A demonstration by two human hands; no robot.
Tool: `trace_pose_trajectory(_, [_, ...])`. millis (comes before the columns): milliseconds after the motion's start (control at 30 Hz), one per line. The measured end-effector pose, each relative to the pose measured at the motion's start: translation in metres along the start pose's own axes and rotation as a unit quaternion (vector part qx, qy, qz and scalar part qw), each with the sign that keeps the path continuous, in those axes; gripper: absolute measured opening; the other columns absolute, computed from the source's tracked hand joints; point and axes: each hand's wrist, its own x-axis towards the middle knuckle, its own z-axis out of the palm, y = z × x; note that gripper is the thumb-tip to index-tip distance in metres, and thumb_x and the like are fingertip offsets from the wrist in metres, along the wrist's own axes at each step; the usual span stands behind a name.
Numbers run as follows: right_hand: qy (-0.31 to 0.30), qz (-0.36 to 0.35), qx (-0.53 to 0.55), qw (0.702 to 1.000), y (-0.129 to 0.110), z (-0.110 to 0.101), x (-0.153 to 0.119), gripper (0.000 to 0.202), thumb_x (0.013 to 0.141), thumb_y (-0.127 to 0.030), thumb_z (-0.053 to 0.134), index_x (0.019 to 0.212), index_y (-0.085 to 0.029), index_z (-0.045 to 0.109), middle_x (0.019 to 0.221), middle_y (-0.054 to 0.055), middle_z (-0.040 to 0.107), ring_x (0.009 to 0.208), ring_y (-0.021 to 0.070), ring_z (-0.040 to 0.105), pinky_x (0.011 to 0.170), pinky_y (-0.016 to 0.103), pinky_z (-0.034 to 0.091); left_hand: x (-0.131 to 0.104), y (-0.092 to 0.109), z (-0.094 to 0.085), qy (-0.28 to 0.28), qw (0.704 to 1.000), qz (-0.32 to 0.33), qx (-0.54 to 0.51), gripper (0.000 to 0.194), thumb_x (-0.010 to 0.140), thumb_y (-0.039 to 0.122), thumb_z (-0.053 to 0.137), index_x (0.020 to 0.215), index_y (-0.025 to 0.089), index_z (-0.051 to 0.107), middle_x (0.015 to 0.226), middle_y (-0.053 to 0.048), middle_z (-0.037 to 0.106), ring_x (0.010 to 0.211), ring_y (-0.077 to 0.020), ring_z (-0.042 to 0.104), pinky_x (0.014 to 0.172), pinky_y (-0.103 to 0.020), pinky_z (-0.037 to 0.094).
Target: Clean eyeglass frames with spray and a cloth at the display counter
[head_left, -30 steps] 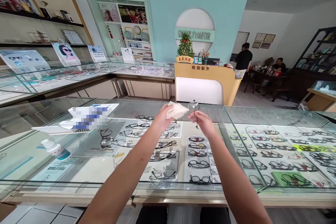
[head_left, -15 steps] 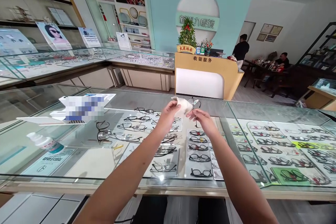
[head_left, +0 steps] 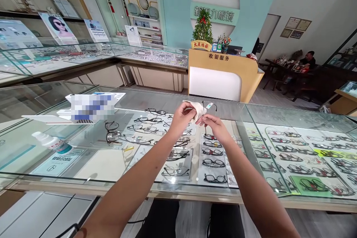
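My left hand [head_left: 182, 118] is closed on a cream cleaning cloth [head_left: 199, 109], which is folded around part of a pair of glasses. My right hand [head_left: 213, 123] pinches the same glasses at the frame. One thin dark temple [head_left: 203, 107] of the glasses points up, and a small white tag [head_left: 209, 106] hangs by the other. The lenses are mostly hidden by the cloth and my fingers. Both hands are held close together above the glass display counter [head_left: 145, 98].
Rows of glasses [head_left: 213, 163] lie inside the counter. On the left of its top stand a white spray bottle [head_left: 52, 142] and an opened white-and-blue box [head_left: 92, 108]. Some loose glasses [head_left: 112, 132] lie near them. A cashier desk [head_left: 223, 65] is beyond; a person [head_left: 309, 59] sits far right.
My left fingers have curled further into the cloth, which is now bunched differently around the glasses. The view has tilted down slightly. A standing person at the back is now mostly hidden.
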Motion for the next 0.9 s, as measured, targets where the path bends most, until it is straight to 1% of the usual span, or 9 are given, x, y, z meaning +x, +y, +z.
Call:
trace_pose_trajectory(167, [-0.026, -0.009, -0.005, 1.000, 0.000, 0.003, -0.001, 0.035, 0.102, -0.056, 0.067, 0.086, -0.029, 0.081, 0.095, 0.003, 0.077, 0.094, 0.0238, 0.063, 0.091, 0.037, 0.047, 0.002, -0.005, -0.004, -0.014, 1.000, 0.008, 0.016, 0.033, 0.082, 0.050, 0.088, 0.082, 0.021, 0.074, 0.081, -0.001, 0.067, 0.075, -0.0160, 0.057, 0.070, -0.029, 0.043])
trace_pose_trajectory(300, [-0.023, -0.010, -0.010, 1.000, -0.001, 0.005, -0.002, 0.035, 0.100, -0.059, 0.069, 0.083, -0.028, 0.078, 0.090, 0.002, 0.072, 0.091, 0.0237, 0.061, 0.091, 0.037, 0.047, 0.005, -0.011, -0.005, -0.018, 1.000, -0.022, 0.001, 0.043, 0.073, 0.055, 0.096, 0.082, 0.020, 0.074, 0.082, -0.002, 0.069, 0.077, -0.0174, 0.060, 0.074, -0.030, 0.046])
trace_pose_trajectory(400, [-0.023, -0.006, -0.013, 1.000, -0.003, 0.005, -0.002, 0.036, 0.098, -0.060, 0.071, 0.081, -0.028, 0.076, 0.086, 0.001, 0.070, 0.088, 0.0234, 0.060, 0.090, 0.037, 0.047, 0.007, -0.014, -0.004, -0.015, 0.999, -0.035, -0.007, 0.047, 0.069, 0.053, 0.099, 0.084, 0.020, 0.070, 0.085, -0.002, 0.071, 0.082, -0.0181, 0.064, 0.076, -0.030, 0.049])
trace_pose_trajectory(533, [-0.037, -0.006, -0.003, 0.999, -0.004, 0.005, -0.002, 0.037, 0.100, -0.061, 0.070, 0.082, -0.029, 0.078, 0.089, 0.003, 0.073, 0.092, 0.0245, 0.061, 0.092, 0.038, 0.049, 0.006, -0.014, -0.002, 0.024, 0.998, -0.018, -0.048, 0.057, 0.070, 0.039, 0.100, 0.102, 0.025, 0.054, 0.096, -0.001, 0.073, 0.091, -0.0184, 0.071, 0.081, -0.029, 0.053])
trace_pose_trajectory(667, [-0.042, -0.009, 0.009, 0.999, -0.004, 0.006, -0.002, 0.037, 0.100, -0.060, 0.069, 0.084, -0.029, 0.080, 0.091, 0.003, 0.075, 0.092, 0.0246, 0.062, 0.093, 0.039, 0.049, 0.000, -0.006, -0.002, -0.002, 0.999, 0.010, -0.034, 0.070, 0.078, 0.034, 0.094, 0.130, 0.030, 0.047, 0.105, 0.000, 0.074, 0.082, -0.0157, 0.072, 0.077, -0.028, 0.053])
trace_pose_trajectory(733, [-0.042, -0.008, 0.010, 0.999, -0.004, 0.006, -0.002, 0.037, 0.101, -0.059, 0.069, 0.084, -0.029, 0.081, 0.092, 0.003, 0.076, 0.092, 0.0245, 0.062, 0.093, 0.038, 0.049, -0.004, -0.001, -0.002, -0.015, 0.999, 0.029, -0.012, 0.076, 0.083, 0.035, 0.092, 0.144, 0.031, 0.047, 0.110, -0.002, 0.074, 0.081, -0.0154, 0.072, 0.077, -0.028, 0.053])
trace_pose_trajectory(800, [-0.042, -0.006, 0.009, 0.999, -0.005, 0.006, -0.002, 0.036, 0.101, -0.059, 0.068, 0.084, -0.030, 0.081, 0.092, 0.004, 0.076, 0.093, 0.0245, 0.061, 0.092, 0.038, 0.049, -0.007, 0.004, -0.001, -0.023, 0.999, 0.043, 0.005, 0.081, 0.085, 0.036, 0.090, 0.155, 0.032, 0.048, 0.113, -0.003, 0.074, 0.084, -0.0159, 0.072, 0.082, -0.028, 0.054])
trace_pose_trajectory(867, [-0.042, -0.005, 0.007, 0.999, -0.005, 0.006, -0.003, 0.037, 0.101, -0.060, 0.068, 0.084, -0.029, 0.081, 0.092, 0.004, 0.076, 0.093, 0.0244, 0.061, 0.092, 0.038, 0.049, -0.007, 0.005, -0.002, -0.025, 0.998, 0.058, 0.022, 0.075, 0.087, 0.036, 0.089, 0.154, 0.032, 0.055, 0.115, -0.004, 0.074, 0.087, -0.0166, 0.072, 0.087, -0.029, 0.054])
trace_pose_trajectory(900, [-0.041, -0.006, 0.006, 0.999, -0.006, 0.006, -0.003, 0.037, 0.101, -0.060, 0.068, 0.083, -0.029, 0.081, 0.093, 0.004, 0.076, 0.093, 0.0244, 0.061, 0.091, 0.038, 0.049, -0.006, 0.004, -0.002, -0.023, 0.997, 0.065, 0.033, 0.065, 0.087, 0.036, 0.089, 0.146, 0.030, 0.062, 0.114, -0.004, 0.074, 0.089, -0.0171, 0.071, 0.088, -0.029, 0.054])
